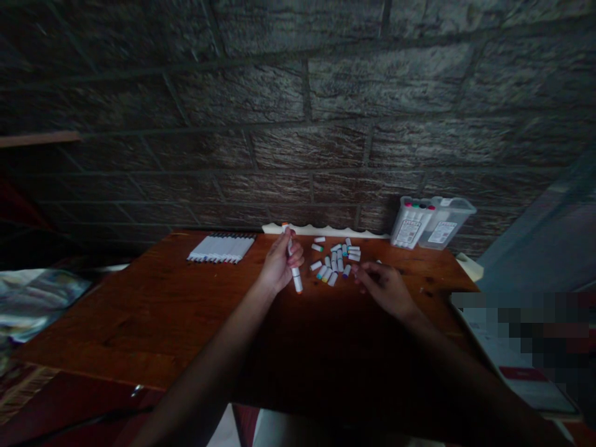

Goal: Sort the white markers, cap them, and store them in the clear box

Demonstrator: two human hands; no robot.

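Observation:
My left hand point(280, 261) is closed round a white marker point(297, 279) with orange ends, held tilted above the table. To its right lies a loose group of white marker caps point(334, 259) with coloured ends, some green, yellow and blue. My right hand point(384, 284) is at the right edge of these caps, thumb and forefinger drawn together beside a cap with a dark blue end point(347, 270). Whatever is between those fingertips is too small and dim to make out. Left of my left hand, several white markers point(221, 248) lie side by side in a row.
Two clear plastic cases point(446, 231) stand at the table's back right, the left one holding several markers point(412, 225). A white wavy-edged strip point(326, 232) runs along the stone-patterned wall point(288, 143). Some flat object, partly blurred out, is at the right of the wooden table point(153, 310).

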